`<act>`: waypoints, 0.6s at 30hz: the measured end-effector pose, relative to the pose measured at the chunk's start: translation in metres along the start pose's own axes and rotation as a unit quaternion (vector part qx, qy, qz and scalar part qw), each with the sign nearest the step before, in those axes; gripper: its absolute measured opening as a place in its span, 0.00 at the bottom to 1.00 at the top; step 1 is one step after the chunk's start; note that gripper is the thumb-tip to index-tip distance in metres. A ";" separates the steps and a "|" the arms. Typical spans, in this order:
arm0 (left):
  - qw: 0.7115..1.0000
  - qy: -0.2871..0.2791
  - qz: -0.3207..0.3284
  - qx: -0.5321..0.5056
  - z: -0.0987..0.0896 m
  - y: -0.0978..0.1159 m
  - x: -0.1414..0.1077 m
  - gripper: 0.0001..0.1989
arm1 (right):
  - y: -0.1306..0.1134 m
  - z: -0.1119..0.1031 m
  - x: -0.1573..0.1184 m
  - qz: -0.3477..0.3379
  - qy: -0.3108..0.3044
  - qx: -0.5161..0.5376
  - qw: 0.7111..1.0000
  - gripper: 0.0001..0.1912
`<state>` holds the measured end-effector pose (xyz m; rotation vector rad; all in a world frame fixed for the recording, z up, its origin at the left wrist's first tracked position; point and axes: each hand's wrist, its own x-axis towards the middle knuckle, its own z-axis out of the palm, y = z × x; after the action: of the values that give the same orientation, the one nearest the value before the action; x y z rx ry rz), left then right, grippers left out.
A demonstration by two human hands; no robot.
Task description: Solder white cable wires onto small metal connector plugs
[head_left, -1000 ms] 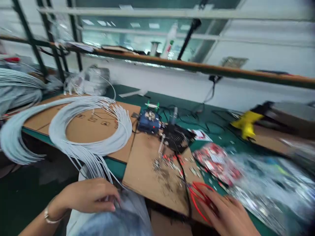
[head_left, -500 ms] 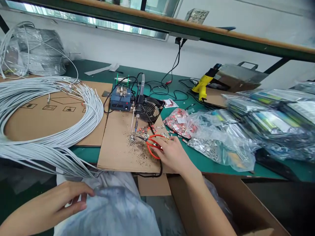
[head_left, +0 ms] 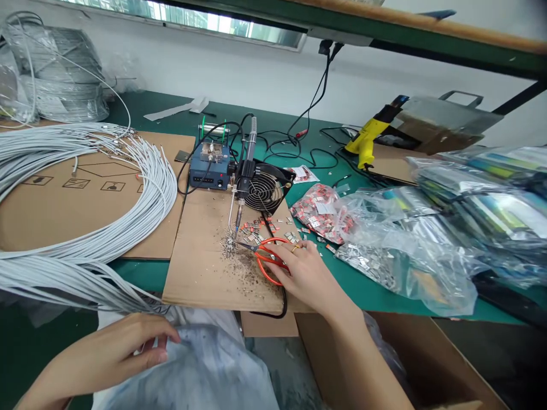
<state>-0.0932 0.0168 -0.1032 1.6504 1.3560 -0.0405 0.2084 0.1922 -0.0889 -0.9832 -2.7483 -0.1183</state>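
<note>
My right hand [head_left: 305, 273] has its fingers on the red-orange handles of a pair of scissors [head_left: 270, 256], low over the cardboard sheet [head_left: 199, 262]. The dark blades point left toward a heap of small metallic bits [head_left: 229, 244]. Just above that heap is the tip of a soldering iron [head_left: 245, 185], held upright on a stand. Small red and silver connector pieces [head_left: 254, 226] lie scattered behind the scissors. My left hand [head_left: 128, 350] hovers by the blue-grey cloth over my lap, loosely curled, with a gap between thumb and fingers and nothing seen in it.
Left lies a big coil of white cables [head_left: 145, 216]. A blue soldering station [head_left: 209, 168] and a black fan [head_left: 265, 191] stand behind the heap. Right are bags of red parts [head_left: 322, 213] and metal parts [head_left: 367, 265], plus a yellow heat gun [head_left: 367, 136]. An open carton [head_left: 410, 353] sits below the table edge.
The view has shifted slightly downward and closer to the table. My right hand stays on the scissors near the heap, and my left hand stays by my lap.
</note>
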 end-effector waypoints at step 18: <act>0.997 0.058 0.053 -0.019 -0.004 -0.010 0.011 0.20 | 0.007 0.001 -0.004 -0.051 0.037 0.027 0.998 0.12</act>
<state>-0.0985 0.0270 -0.1136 1.7114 1.3445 0.1450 0.2150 0.1954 -0.0909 -0.8094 -2.7180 -0.0936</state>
